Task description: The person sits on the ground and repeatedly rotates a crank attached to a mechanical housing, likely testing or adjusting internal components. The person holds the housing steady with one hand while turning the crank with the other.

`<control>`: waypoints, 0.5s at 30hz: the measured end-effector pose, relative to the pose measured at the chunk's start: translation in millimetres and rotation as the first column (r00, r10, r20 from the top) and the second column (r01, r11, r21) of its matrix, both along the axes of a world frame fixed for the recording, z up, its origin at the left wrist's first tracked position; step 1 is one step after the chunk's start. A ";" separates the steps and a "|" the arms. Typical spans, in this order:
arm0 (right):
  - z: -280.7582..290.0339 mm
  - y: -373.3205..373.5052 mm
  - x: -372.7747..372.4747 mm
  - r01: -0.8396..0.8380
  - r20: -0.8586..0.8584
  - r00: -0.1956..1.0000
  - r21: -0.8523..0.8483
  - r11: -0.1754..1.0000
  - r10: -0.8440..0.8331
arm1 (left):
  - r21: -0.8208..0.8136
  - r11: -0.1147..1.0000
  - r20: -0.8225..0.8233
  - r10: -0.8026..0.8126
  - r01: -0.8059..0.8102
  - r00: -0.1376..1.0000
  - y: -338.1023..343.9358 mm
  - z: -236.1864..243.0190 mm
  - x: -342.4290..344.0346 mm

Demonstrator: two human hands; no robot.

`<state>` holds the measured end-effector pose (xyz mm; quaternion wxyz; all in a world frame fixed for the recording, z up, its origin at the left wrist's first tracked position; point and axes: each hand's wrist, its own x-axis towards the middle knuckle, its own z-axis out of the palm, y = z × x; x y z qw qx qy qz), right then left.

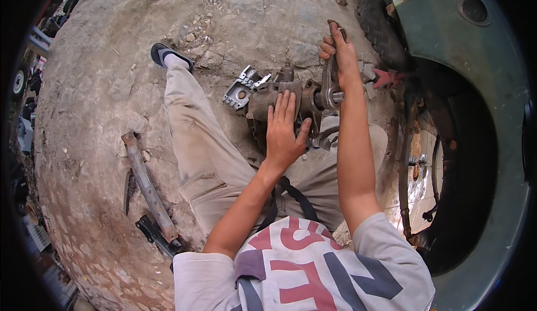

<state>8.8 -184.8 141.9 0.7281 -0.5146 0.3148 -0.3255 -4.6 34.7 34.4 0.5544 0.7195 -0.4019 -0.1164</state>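
A brown, grimy cast-metal gearbox [259, 107] sits on the ground between my legs. My left hand [286, 129] lies on top of its housing with fingers outstretched. At the gearbox's right side a heavy steel lever arm [329, 78] points away from me, fitted over a stubby shaft [338, 96]. Around the arm's far end my right hand [341, 50] is closed. Touching or just beside the housing's left end is a clean silver metal casting [241, 91] with prongs and a round hole. The gearbox's underside is hidden.
A green vehicle body [447, 22] with an open wheel arch stands close on my right. Near it are a red metal piece [387, 78] and a dark tyre [380, 31]. To my left lie a rusty metal bar [148, 182] and a black bracket [154, 234] on the dirt ground.
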 end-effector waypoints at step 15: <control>0.2 -1.1 -1.4 -0.021 0.012 1.000 0.016 1.000 0.021 | -0.017 1.000 -0.030 -0.013 0.012 0.999 1.6 12.3 -6.2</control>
